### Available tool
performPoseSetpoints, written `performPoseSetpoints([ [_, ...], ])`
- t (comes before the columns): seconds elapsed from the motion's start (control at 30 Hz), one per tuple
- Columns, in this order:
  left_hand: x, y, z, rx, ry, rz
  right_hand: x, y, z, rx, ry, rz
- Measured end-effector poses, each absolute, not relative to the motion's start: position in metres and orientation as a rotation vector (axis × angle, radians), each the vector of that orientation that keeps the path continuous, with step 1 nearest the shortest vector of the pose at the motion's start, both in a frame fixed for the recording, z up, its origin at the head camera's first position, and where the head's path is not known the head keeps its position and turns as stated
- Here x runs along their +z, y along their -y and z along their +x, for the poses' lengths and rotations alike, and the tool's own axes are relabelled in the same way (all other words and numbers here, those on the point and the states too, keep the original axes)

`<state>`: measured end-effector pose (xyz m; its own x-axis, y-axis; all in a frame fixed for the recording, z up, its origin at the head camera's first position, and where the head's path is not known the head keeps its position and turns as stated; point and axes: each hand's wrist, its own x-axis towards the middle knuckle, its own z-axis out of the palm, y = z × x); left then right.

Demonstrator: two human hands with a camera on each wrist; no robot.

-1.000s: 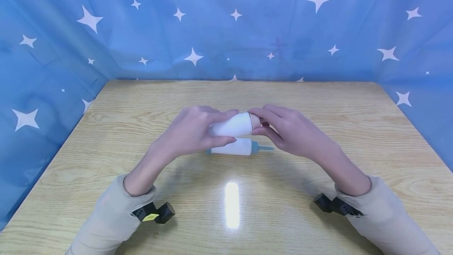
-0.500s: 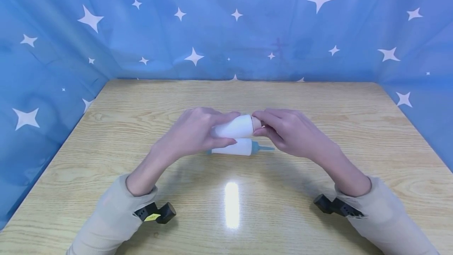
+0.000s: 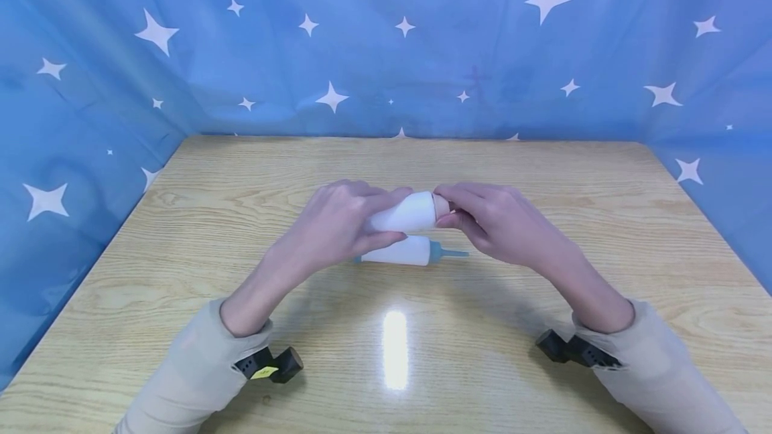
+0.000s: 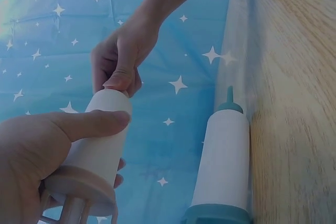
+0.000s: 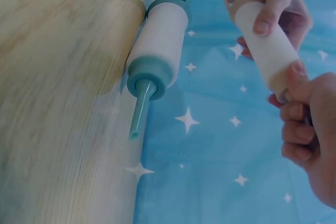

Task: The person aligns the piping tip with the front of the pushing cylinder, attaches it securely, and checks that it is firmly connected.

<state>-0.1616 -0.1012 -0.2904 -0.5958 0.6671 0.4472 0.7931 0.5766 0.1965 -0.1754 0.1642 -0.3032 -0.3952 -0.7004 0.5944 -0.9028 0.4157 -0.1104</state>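
Observation:
Above the table, my left hand point(image 3: 340, 223) grips the body of a white tube-shaped bottle point(image 3: 407, 211), thumb along its side. The bottle lies nearly level and has beige ends. My right hand point(image 3: 503, 223) pinches the beige cap point(image 3: 442, 207) at its right end; the fingers cover much of that cap in the right wrist view. At the other end, the left wrist view shows a beige slotted collar point(image 4: 81, 184). Just nearer on the table lies a similar white bottle with teal ends point(image 3: 401, 250), its teal nozzle point(image 5: 140, 111) pointing right. Neither hand visibly holds it.
The wood-grain table point(image 3: 181, 240) stretches out on both sides of the hands. Blue star-printed cloth point(image 3: 386, 39) hangs behind it and along its sides. A bright light reflection lies on the tabletop in front. Black wrist cameras point(image 3: 268, 364) sit on the sleeves.
Both hands and the held bottle have shifted slightly right. The right fingers and thumb have changed position a little around the beige cap. The teal-ended bottle stays in place.

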Motion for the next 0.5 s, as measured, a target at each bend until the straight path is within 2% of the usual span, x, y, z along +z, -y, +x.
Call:
performPoseSetpoints([
  [0.5, -0.29, 0.103, -0.165, -0.625, 2.612, -1.104, -0.3, -0.175, -0.183, 0.66, 2.241, 1.348],
])
